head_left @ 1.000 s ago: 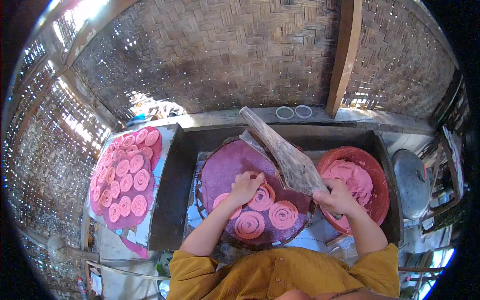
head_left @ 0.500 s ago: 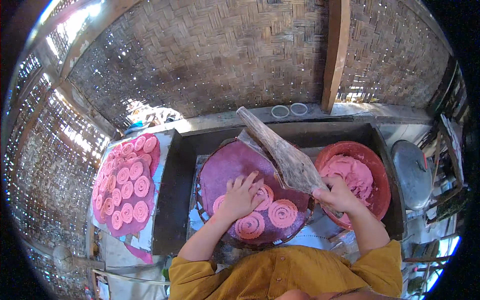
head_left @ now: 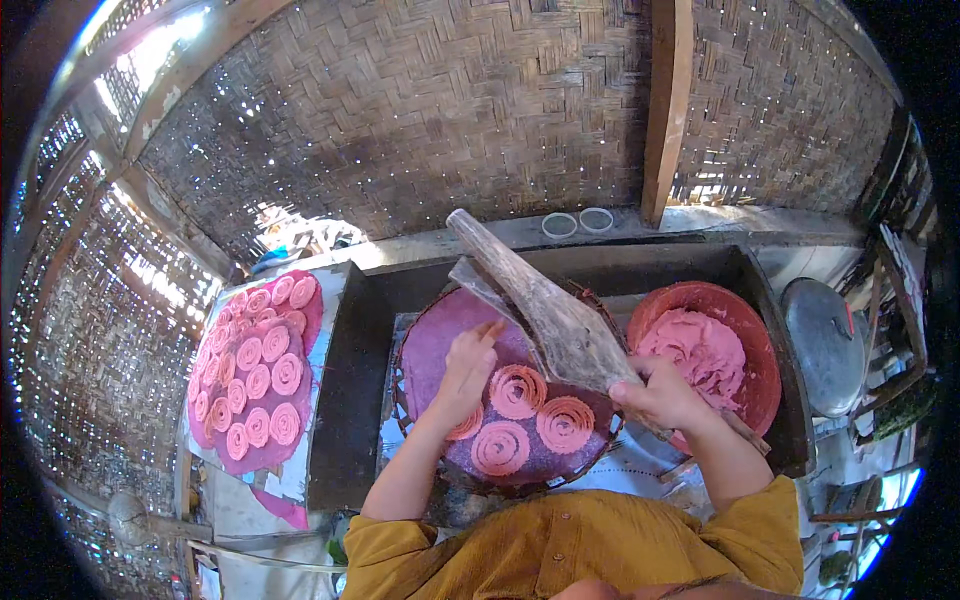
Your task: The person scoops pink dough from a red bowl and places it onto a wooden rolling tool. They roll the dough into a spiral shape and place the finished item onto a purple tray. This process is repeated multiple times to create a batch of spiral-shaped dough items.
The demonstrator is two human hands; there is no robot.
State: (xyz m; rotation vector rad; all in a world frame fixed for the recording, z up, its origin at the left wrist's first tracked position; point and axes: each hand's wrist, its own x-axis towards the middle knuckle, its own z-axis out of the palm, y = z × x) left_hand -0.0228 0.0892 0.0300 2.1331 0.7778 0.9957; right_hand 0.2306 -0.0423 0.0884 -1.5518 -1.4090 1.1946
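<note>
The right hand [head_left: 662, 392] has its grip closed around a wooden paddle [head_left: 545, 305]. The left hand [head_left: 467, 370] lies open, holding nothing, on the round purple tray [head_left: 440, 330] beside pink spirals [head_left: 518, 390].

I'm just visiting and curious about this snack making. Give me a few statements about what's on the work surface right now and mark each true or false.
1. The right hand grips a wooden paddle. True.
2. The left hand rests on the round purple tray, beside pink spirals. True.
3. The red bowl on the person's right is empty. False: it holds a mound of pink dough.
4. The flat sheet on the person's left carries only two spirals. False: it is covered with many pink spirals in rows.
5. The round purple tray is completely filled with spirals. False: only a few sit near its front edge; the far part is bare.
</note>
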